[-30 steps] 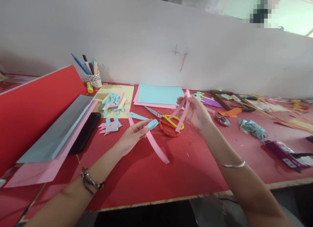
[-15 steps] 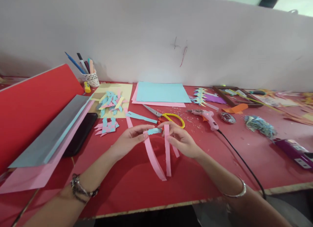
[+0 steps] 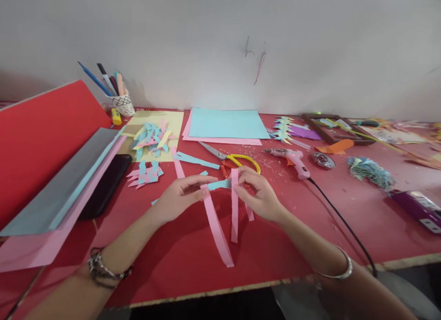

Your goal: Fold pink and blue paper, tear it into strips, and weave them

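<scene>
Between thumb and fingers, my left hand (image 3: 179,194) pinches a long pink paper strip (image 3: 218,230) that hangs down toward the table's front. A blue paper strip (image 3: 217,185) runs across from that hand to the other. My right hand (image 3: 258,193) is closed on a second pink paper strip (image 3: 234,210), which hangs nearly straight. More pink paper shows below the right fingers. Just behind the hands lie scissors (image 3: 246,161) with yellow and red handles, and a folded blue strip (image 3: 196,160). How the strips join is partly hidden by my fingers.
Cut paper pieces (image 3: 153,137) and a woven pink-and-blue piece (image 3: 148,174) lie at left, near a black phone (image 3: 106,184). Blue and pink sheets (image 3: 229,123) lie at the back. A pink glue gun (image 3: 292,160) with a black cord (image 3: 339,223) rests at right.
My hands have drawn slightly apart, and more of the blue strip shows between them. The left pink strip hangs straighter. The camera view has shifted a little.
</scene>
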Demonstrator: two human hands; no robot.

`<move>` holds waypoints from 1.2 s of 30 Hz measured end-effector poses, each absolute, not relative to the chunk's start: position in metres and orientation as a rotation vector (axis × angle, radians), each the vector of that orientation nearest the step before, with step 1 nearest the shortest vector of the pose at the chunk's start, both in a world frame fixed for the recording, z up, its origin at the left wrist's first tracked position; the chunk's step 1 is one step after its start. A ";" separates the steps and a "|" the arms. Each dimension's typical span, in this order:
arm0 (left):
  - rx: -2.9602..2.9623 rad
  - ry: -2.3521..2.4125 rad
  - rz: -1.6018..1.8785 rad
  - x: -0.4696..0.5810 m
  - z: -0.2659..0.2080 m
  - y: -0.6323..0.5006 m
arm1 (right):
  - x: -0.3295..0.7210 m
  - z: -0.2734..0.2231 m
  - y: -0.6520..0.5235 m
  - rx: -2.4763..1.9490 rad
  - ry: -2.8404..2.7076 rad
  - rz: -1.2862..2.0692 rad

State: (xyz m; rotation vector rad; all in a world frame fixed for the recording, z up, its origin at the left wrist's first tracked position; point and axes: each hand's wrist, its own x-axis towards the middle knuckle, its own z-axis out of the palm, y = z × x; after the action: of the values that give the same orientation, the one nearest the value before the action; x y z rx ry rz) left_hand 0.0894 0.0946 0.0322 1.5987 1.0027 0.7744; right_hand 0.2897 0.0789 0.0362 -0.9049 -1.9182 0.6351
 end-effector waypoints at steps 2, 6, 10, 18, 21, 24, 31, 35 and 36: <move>1.605 1.030 0.781 0.090 0.032 0.095 | 0.290 0.036 0.079 -0.925 -1.910 0.619; 1.582 1.018 0.798 0.091 0.033 0.095 | 0.292 0.037 0.080 -1.002 -1.900 0.645; 1.625 1.031 0.794 0.090 0.034 0.094 | 0.294 0.038 0.079 -1.007 -1.921 0.792; 2.068 0.903 0.660 0.089 0.026 0.095 | 0.294 0.043 0.075 -0.891 -1.898 1.040; 2.198 0.841 0.591 0.091 0.024 0.096 | 0.296 0.042 0.074 -0.869 -1.895 1.080; 2.289 0.814 0.553 0.091 0.022 0.096 | 0.297 0.041 0.074 -0.839 -1.913 1.125; 2.473 0.731 0.597 0.089 0.024 0.094 | 0.300 0.044 0.078 -0.885 -2.059 1.009; 2.738 0.732 0.606 0.088 0.023 0.097 | 0.305 0.042 0.085 -1.084 -2.017 0.791; 2.785 0.731 0.596 0.088 0.022 0.097 | 0.308 0.041 0.087 -1.125 -1.973 0.736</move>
State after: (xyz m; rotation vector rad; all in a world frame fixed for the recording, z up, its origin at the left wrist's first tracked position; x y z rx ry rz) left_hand 0.0878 0.0973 0.0222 2.7854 0.7308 0.5960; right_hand 0.3077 0.0874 0.0411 -1.1247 -1.9733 0.7364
